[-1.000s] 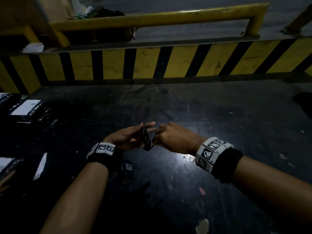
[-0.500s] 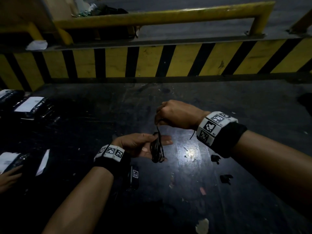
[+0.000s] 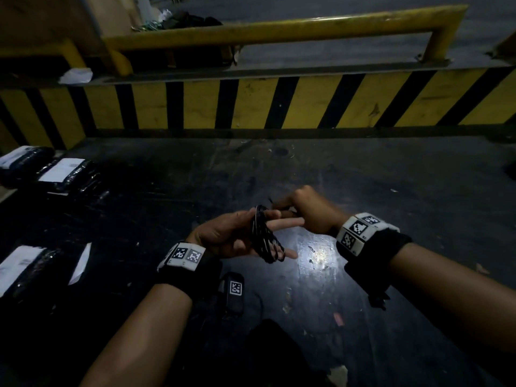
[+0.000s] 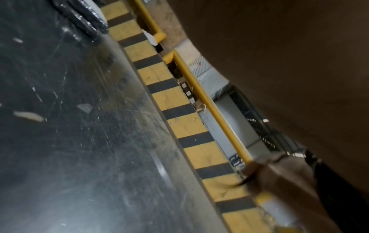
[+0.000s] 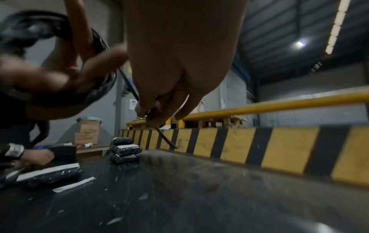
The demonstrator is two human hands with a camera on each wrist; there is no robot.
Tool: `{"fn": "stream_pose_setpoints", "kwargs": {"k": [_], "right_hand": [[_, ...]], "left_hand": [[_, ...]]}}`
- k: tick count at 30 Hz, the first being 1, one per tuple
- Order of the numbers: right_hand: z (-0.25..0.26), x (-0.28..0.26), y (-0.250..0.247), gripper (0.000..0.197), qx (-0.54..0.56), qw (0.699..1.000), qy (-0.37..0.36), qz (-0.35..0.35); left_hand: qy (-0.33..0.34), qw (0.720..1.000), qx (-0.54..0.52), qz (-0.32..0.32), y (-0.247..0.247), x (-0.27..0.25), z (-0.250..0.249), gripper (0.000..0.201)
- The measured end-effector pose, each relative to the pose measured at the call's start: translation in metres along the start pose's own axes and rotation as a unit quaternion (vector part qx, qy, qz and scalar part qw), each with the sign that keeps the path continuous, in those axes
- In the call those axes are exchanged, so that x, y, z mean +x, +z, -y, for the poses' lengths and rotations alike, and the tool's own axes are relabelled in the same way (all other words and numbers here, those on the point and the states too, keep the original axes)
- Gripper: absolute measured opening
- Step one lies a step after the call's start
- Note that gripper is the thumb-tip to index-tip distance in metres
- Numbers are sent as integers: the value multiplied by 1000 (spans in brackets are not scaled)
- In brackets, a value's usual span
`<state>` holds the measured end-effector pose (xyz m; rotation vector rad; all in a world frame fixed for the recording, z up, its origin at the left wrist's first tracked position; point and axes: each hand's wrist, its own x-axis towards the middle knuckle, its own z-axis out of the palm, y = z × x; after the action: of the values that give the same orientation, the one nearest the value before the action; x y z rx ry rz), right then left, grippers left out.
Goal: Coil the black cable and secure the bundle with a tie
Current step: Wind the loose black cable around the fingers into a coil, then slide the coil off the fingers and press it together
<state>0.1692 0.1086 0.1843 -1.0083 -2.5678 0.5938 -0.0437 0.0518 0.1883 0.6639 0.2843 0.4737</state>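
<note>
the loops could slip off the straight fingers of the left hand, since those fingers are extended, not curled, and only the wrap itself keeps the coil in place; a hard tug from the right hand would likely drag turns toward the fingertips and spill them. the free end could also escape the right hand's pinch, letting the last turn spring loose. no tie shows in any view, so the bundle would probably have to be held one-handed while one is fetched, and it may relax then.

the black cable sits at the centre of the head view, just above the dark scuffed table, wound in several thin, glossy turns around the left fingers. the turns fan apart toward the lower edge and lie tighter at the top, so the coil looks loose and uneven. in the right wrist view the right hand's fingertips pinch the cable end, whose short tail hangs down in front of the yellow-and-black striped barrier. the left wrist view is blurred and does not show the coil clearly.
</note>
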Motion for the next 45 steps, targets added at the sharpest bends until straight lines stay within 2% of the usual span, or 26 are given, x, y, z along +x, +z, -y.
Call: {"fn": "stream_pose_setpoints", "kwargs": {"k": [2,4,6,10,15,17,21,27,29,34,37,39,42,43,45], "right_hand": [[-2,-10,14,17,41,999,26,-6],[-6,-17,31,12,48,998,40,-13],[-4,-22,46,17,57,997,59,-10],[14,-28,65,19,88,996,29,12],[12,-32,82,22,85,994,49,47],[9,-34,88,23,110,990,71,49],[8,-31,89,23,181,973,140,26],[4,-24,87,20,238,951,186,64],[6,-22,83,26,295,929,216,59],[15,-16,68,33,484,825,291,2],[18,-13,61,23,511,802,309,-7],[15,-13,61,23,495,808,318,12],[7,-11,65,27,446,835,321,33],[4,-11,66,30,420,850,315,35],[-2,-9,64,30,302,911,279,47]], "left_hand": [[25,997,68,-11,3,4,1,38],[59,996,65,-21,-2,3,-1,37],[82,994,69,-28,-7,-1,-6,36],[134,988,70,-37,-20,3,-3,36],[177,976,25,-120,-41,1,2,24],[185,967,8,-172,-48,-1,7,25],[165,959,-22,-228,-52,2,9,28],[164,941,32,-296,-48,16,9,35],[169,933,68,-309,-48,21,10,38],[208,912,92,-341,-53,27,20,32],[216,917,77,-326,-57,30,27,36],[219,923,61,-310,-56,32,32,38],[225,921,30,-317,-55,36,37,41],[229,914,20,-336,-55,38,39,41],[216,887,32,-406,-58,41,41,37]]}}
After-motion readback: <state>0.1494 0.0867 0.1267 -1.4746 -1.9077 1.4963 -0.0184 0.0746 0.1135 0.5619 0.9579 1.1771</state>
